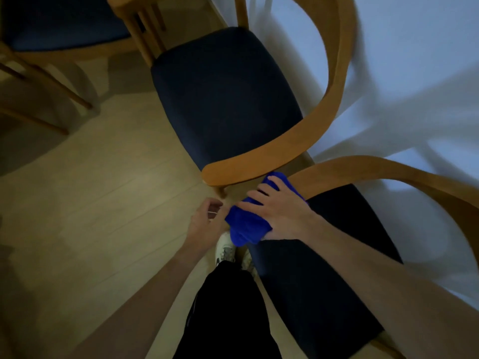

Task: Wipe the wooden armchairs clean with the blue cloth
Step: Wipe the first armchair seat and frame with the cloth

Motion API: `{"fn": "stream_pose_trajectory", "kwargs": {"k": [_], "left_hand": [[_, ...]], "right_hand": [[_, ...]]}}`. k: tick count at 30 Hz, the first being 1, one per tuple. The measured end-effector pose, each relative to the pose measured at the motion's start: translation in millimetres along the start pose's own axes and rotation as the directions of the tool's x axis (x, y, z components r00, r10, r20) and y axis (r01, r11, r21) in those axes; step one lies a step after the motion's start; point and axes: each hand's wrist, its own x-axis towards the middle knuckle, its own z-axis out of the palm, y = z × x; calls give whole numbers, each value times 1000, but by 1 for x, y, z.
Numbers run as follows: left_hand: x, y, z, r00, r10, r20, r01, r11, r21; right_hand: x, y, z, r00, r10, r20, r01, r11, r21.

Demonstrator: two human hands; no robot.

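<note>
Beside a pale wall, a person's right hand point(281, 213) presses a bunched bright-blue terry cloth point(243, 225) onto the front end of the curved armrest of the nearest honey-coloured wooden armchair with a dark padded seat point(321, 257), fingers spread flat over the fabric. The left hand point(207, 220) sits just beside the cloth's left edge, fingers loosely curled; whether it pinches the fabric cannot be told. Wiping of this armrest appears to be under way at its tip, and the long bentwood arc point(404, 174) sweeping back toward the wall looks yet to be covered. The next stroke likely calls for sliding the cloth along that curve while keeping palm pressure even. A second matching armchair with a navy seat point(223, 99) stands just ahead, its armrest end close to the cloth and crowding the stroke. A third chair point(51, 27) sits well apart on the light plank floor point(103, 190). White sneakers point(225, 248) show below.
</note>
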Motion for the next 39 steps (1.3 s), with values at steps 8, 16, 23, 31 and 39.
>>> {"fn": "stream_pose_trajectory", "kwargs": {"k": [8, 16, 23, 31, 39], "left_hand": [[-18, -15, 0, 991, -106, -79, 98, 991, -96], [-6, 11, 15, 999, 46, 5, -47, 996, 76], [2, 16, 18, 980, 186, 77, -198, 958, 209], [-6, 31, 53, 965, 249, 85, -263, 905, 335], [-5, 14, 53, 951, 299, 82, -309, 895, 322]], "right_hand": [[7, -19, 11, 986, -161, -41, 162, 987, 21], [4, -10, 14, 974, -202, -104, 211, 973, 91], [-22, 48, 18, 987, 57, -147, -39, 992, 121], [-63, 104, 11, 940, 340, -7, -338, 936, 95], [-79, 124, 6, 847, 524, 96, -528, 848, 33]]}}
